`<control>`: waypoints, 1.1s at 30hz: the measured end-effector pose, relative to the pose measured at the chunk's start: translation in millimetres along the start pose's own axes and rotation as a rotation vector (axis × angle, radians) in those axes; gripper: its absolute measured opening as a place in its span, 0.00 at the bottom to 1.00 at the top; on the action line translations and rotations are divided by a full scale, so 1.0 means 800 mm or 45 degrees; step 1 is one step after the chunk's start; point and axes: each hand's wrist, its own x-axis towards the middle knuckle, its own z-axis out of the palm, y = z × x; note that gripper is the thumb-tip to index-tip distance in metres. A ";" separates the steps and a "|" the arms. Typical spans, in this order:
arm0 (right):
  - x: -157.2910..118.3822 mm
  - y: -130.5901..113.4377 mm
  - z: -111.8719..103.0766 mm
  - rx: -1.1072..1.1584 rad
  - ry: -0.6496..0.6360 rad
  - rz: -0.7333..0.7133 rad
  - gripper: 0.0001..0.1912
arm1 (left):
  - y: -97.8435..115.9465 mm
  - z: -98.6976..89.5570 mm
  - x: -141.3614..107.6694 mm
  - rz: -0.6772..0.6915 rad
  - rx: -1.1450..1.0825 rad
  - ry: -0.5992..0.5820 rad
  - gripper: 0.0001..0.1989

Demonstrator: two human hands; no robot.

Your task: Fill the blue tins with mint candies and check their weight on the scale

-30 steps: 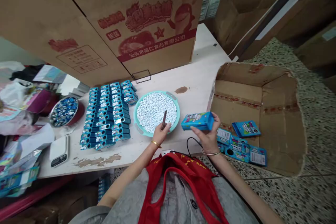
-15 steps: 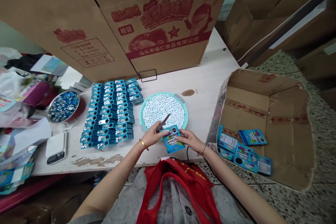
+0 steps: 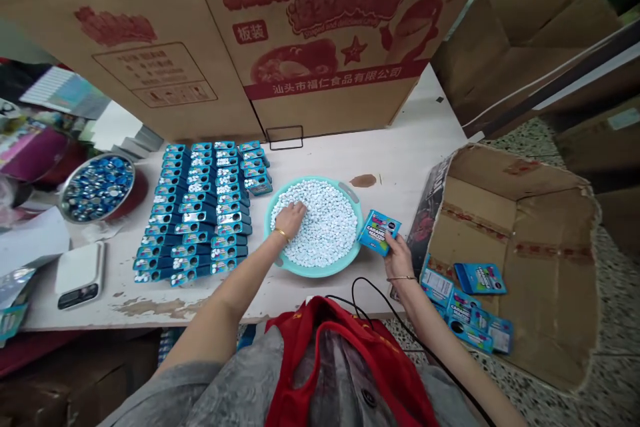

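My left hand [image 3: 291, 219] is down among small white candies [image 3: 325, 227] that fill a turquoise basin [image 3: 311, 272]. Its fingers are bent and close together, with the tips hidden, and what they hold I cannot make out. My right hand [image 3: 399, 256] grips a blue candy box [image 3: 379, 232] by its lower right corner, just right of the basin. The box's printed front faces up. To the left of the basin stand several rows of blue boxes [image 3: 197, 210] with dark round holes in their tops; white candies show on many of them.
A large cardboard carton [image 3: 310, 100] walls off the back of the table. On the right, an open cardboard box [image 3: 540, 293] holds several blue boxes. At left are a metal bowl [image 3: 97, 187] of shiny blue pieces and a white scale [image 3: 80, 273]. Black cable [image 3: 373, 283] hangs near my right arm.
My left hand has left the box and moved up-left into the candies; the dark thin piece it held no longer shows. My right hand has carried the box rightward. The view has shifted.
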 end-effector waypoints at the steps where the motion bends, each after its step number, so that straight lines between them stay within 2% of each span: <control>1: 0.010 0.001 -0.011 -0.003 0.054 -0.024 0.21 | 0.009 0.015 -0.002 -0.003 -0.002 -0.016 0.12; 3: 0.029 0.000 -0.035 -0.014 0.144 -0.057 0.20 | 0.026 0.040 -0.011 -0.038 -0.013 -0.028 0.13; 6: 0.051 -0.008 -0.065 -0.039 0.183 -0.059 0.19 | 0.043 0.059 -0.027 -0.117 -0.048 -0.015 0.18; 12: 0.060 -0.060 -0.109 -0.130 -0.015 -0.010 0.21 | 0.058 0.064 -0.044 -0.146 -0.176 0.017 0.20; 15: 0.051 -0.083 -0.116 -0.208 -0.151 -0.018 0.22 | 0.053 0.063 -0.045 -0.116 -0.246 0.048 0.18; 17: 0.040 -0.088 -0.105 -0.267 -0.232 -0.054 0.23 | 0.045 0.058 -0.047 -0.077 -0.293 0.067 0.16; 20: 0.022 -0.079 -0.068 -0.382 -0.318 -0.163 0.25 | 0.030 0.040 -0.055 0.001 -0.356 0.081 0.15; 23: 0.007 -0.065 -0.026 -0.517 -0.392 -0.281 0.25 | 0.018 0.010 -0.064 0.093 -0.403 0.074 0.14; 25: 0.004 -0.058 -0.004 -0.723 -0.446 -0.475 0.24 | 0.015 -0.015 -0.069 0.153 -0.423 0.066 0.13; 29: 0.010 -0.055 0.024 -1.206 -0.550 -1.021 0.19 | 0.022 -0.069 -0.076 0.258 -0.435 0.050 0.12; 33: 0.017 -0.050 0.044 -1.261 -0.676 -1.117 0.17 | 0.046 -0.112 -0.076 0.408 -0.316 -0.006 0.12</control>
